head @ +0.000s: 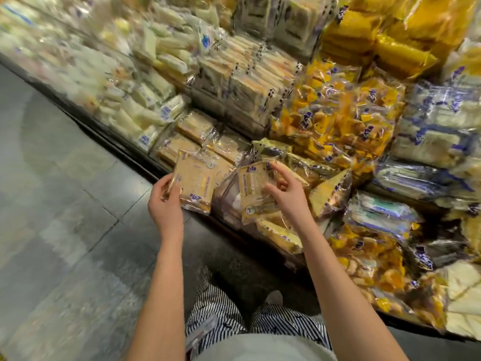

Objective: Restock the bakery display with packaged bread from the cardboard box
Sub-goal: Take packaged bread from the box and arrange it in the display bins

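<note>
Packaged bread (250, 82) heaped across the display shelf (112, 143) from upper left to lower right of the frame; far too many packets, and too blurred, for a count. Two packets being handled by two hands, all at the shelf's front edge near the middle of the frame.

Far left: grey tiled floor (65, 191). Upper left: pale white loaves (135, 115), smeared by blur.

Left of centre: left hand (165, 201), curled round the left edge of one brown packet (196, 178), thumb on the front, fingers wrapped behind, clamped on it. Packet held upright just off the shelf's edge, in front of flat brown packets (192, 126) lying on the shelf.

Just right of that: second brown packet (253, 196), leaning upright in the front row. Right hand (283, 194) against its right side, thumb and index finger spread apart, thumb tip on the packet's face, index finger at its upper right corner, other fingers loosely bent. Cannot tell whether pinching or only touching.

Further right: yellow-and-blue packets (338, 121), then blue-and-white packets (437, 118). Bottom centre: striped trousers (221, 308).
</note>
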